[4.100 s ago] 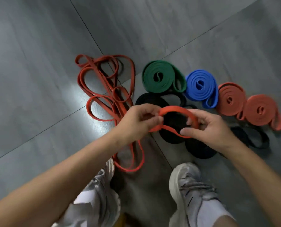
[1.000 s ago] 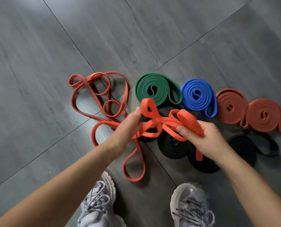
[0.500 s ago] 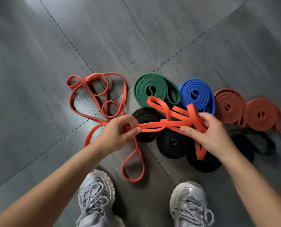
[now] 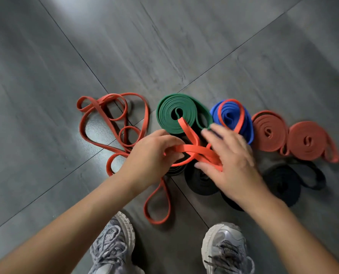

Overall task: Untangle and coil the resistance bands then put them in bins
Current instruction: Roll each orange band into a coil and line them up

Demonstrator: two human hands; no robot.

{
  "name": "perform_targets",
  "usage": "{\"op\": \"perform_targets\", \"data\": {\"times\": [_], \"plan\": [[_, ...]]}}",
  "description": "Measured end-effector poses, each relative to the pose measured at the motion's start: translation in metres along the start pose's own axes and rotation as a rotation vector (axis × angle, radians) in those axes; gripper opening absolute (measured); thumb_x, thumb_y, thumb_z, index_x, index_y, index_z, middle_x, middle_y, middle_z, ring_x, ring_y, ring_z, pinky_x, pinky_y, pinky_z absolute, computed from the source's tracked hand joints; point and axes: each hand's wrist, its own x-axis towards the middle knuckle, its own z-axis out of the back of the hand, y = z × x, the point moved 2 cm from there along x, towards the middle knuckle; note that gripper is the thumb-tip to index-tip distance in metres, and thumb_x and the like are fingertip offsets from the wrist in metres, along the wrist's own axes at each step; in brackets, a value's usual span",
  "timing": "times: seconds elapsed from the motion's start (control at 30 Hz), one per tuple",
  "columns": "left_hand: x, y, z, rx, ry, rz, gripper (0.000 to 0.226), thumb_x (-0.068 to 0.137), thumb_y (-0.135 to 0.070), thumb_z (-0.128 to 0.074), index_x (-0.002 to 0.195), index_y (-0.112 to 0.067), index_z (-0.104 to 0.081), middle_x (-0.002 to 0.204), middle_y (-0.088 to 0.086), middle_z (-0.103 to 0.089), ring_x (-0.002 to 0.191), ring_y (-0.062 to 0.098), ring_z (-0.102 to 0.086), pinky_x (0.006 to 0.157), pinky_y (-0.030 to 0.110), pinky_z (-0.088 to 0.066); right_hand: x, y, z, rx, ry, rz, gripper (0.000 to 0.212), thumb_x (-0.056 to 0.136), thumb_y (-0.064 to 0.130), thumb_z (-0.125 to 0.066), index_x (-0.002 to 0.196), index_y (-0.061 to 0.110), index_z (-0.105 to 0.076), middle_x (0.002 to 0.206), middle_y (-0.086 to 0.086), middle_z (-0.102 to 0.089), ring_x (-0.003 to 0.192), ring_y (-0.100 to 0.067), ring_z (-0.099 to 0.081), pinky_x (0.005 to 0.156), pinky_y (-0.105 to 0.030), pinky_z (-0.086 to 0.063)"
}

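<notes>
A long, flat orange rubber resistance band [image 4: 192, 149] is partly tangled. Its loose loops lie on the grey tiled floor [image 4: 46, 95], left of the coils, and one loop trails down towards the grey laced trainers [image 4: 113, 244].

The left hand [image 4: 152, 155] has its fingers curled round the band. From there a taut stretch runs roughly left to right, dipping slightly, to the right hand [image 4: 231, 161]. That hand's fingers are spread, fairly straight and blurred, and the strands pass between the thumb and the palm. Whether it pinches them cannot be told.

One folded end points up and left over a coiled green band [image 4: 164, 115]. Another loop arches over a coiled blue band [image 4: 245, 125]. Two coiled rust-orange bands [image 4: 269, 131] sit to the right, touching each other. Coiled black bands [image 4: 283, 178] lie nearer the feet, partly under the hands.
</notes>
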Motion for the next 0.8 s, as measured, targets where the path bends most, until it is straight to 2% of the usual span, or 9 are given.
{"op": "perform_targets", "data": {"times": [0.07,0.13,0.23,0.33,0.4,0.5,0.63,0.73,0.8], "plan": [[0.000,-0.003,-0.002,-0.085,-0.001,0.016,0.018,0.076,-0.013,-0.075,0.091,-0.022,-0.073,0.076,-0.012,-0.056,0.070,0.010,-0.060,0.070,0.022,-0.050,0.005,0.005,-0.003,0.135,0.057,0.035,0.039,0.077,0.028,-0.067,0.111,0.010,-0.069,0.110,-0.006,-0.068,0.099,-0.027,-0.064,0.086,-0.041,-0.049],[-0.001,-0.007,0.001,-0.325,-0.004,0.094,0.025,0.076,-0.007,-0.075,0.086,-0.029,-0.069,0.076,-0.007,-0.063,0.073,0.014,-0.066,0.075,0.034,-0.055,0.007,0.002,-0.003,0.325,0.085,-0.063,0.032,0.082,0.022,-0.067,0.111,0.011,-0.070,0.098,-0.002,-0.071,0.086,-0.014,-0.064,0.079,-0.028,-0.047],[-0.001,-0.018,0.006,-0.707,0.033,0.133,0.020,0.076,-0.008,-0.072,0.089,-0.023,-0.069,0.078,-0.006,-0.071,0.074,0.007,-0.067,0.073,0.025,-0.054,0.007,-0.001,-0.001,0.665,0.103,-0.182,0.037,0.076,0.016,-0.074,0.112,0.018,-0.068,0.090,0.012,-0.069,0.080,0.005,-0.059,0.078,-0.018,-0.043],[0.000,-0.031,0.009,-1.012,0.044,0.226,0.017,0.073,-0.009,-0.068,0.086,-0.018,-0.076,0.078,0.002,-0.073,0.074,0.012,-0.069,0.067,0.023,-0.055,0.009,0.009,0.002,1.058,0.118,-0.176,0.030,0.073,0.016,-0.071,0.101,0.023,-0.069,0.088,0.013,-0.072,0.081,-0.001,-0.064,0.076,-0.020,-0.051],[0.003,-0.035,0.012,-1.220,0.061,0.317,0.018,0.074,-0.010,-0.067,0.089,-0.013,-0.076,0.083,0.011,-0.073,0.079,0.019,-0.070,0.067,0.028,-0.058,0.011,0.015,0.005,1.162,0.097,-0.177,0.025,0.070,0.017,-0.070,0.094,0.023,-0.071,0.089,0.005,-0.074,0.083,-0.013,-0.067,0.078,-0.029,-0.055],[0.007,-0.033,0.019,-1.375,0.072,0.366,0.018,0.076,-0.013,-0.063,0.089,-0.013,-0.075,0.085,0.009,-0.074,0.079,0.015,-0.072,0.060,0.019,-0.056,0.016,0.015,0.013,1.167,0.011,-0.214,0.018,0.067,0.020,-0.071,0.083,0.027,-0.073,0.079,0.009,-0.074,0.074,-0.005,-0.068,0.070,-0.019,-0.054],[0.007,-0.024,0.018,-1.011,0.134,0.383,0.014,0.077,-0.007,-0.066,0.090,-0.011,-0.068,0.082,0.007,-0.071,0.075,0.014,-0.067,0.063,0.019,-0.054,0.019,0.004,0.029,0.999,0.062,-0.218,0.014,0.071,0.019,-0.071,0.078,0.031,-0.074,0.070,0.008,-0.072,0.062,-0.003,-0.063,0.060,-0.018,-0.052],[0.007,-0.020,0.019,-0.153,0.141,0.172,0.021,0.076,-0.012,-0.076,0.092,-0.019,-0.066,0.085,-0.007,-0.060,0.080,0.001,-0.054,0.070,0.012,-0.037,0.019,-0.005,0.025,0.434,0.213,-0.171,0.014,0.077,0.021,-0.076,0.087,0.030,-0.075,0.074,0.007,-0.066,0.073,-0.014,-0.061,0.072,-0.028,-0.047],[0.008,-0.024,0.021,0.211,0.098,0.029,0.041,0.071,-0.031,-0.077,0.109,-0.020,-0.064,0.098,-0.003,-0.055,0.091,0.012,-0.052,0.075,0.019,-0.034,0.019,-0.001,0.020,0.202,0.275,-0.092,0.013,0.080,0.025,-0.072,0.093,0.026,-0.075,0.071,0.009,-0.055,0.074,-0.016,-0.056,0.072,-0.034,-0.044]]}}
